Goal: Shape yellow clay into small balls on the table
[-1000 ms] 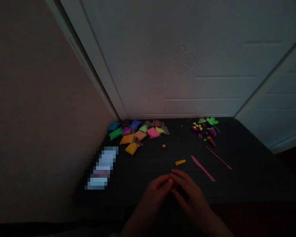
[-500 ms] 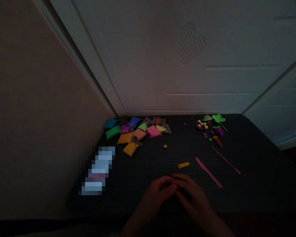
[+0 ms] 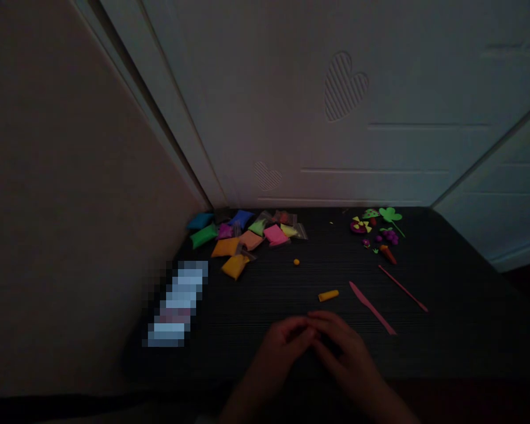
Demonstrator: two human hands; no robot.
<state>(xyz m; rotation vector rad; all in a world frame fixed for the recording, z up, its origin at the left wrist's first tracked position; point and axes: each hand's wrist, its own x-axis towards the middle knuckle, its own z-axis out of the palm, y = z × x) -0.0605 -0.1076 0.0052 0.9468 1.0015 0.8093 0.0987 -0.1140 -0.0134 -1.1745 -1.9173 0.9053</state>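
Observation:
My left hand (image 3: 287,341) and my right hand (image 3: 341,341) meet at the fingertips above the near part of the dark table. Their fingers are curled and pressed together; anything pinched between them is hidden in the dim light. Just beyond the fingertips lies a short orange-yellow roll of modelling clay (image 3: 328,295). A small orange clay ball (image 3: 296,262) sits farther back. To the right of my hands rest a pink plastic modelling knife (image 3: 371,307) and a thin pink modelling stick (image 3: 403,287).
Several bags of coloured clay (image 3: 234,266) are heaped at the back left. A blurred-out bright screen (image 3: 176,303) lies at the left edge. Small clay figures, among them a green clover (image 3: 389,214), purple grapes (image 3: 389,237) and a carrot shape (image 3: 387,254), lie back right. A white panel (image 3: 291,118) rises behind the table (image 3: 265,294).
The view has shifted very slightly. My hands stay together at the fingertips in almost the same pose, and the things on the table have not moved.

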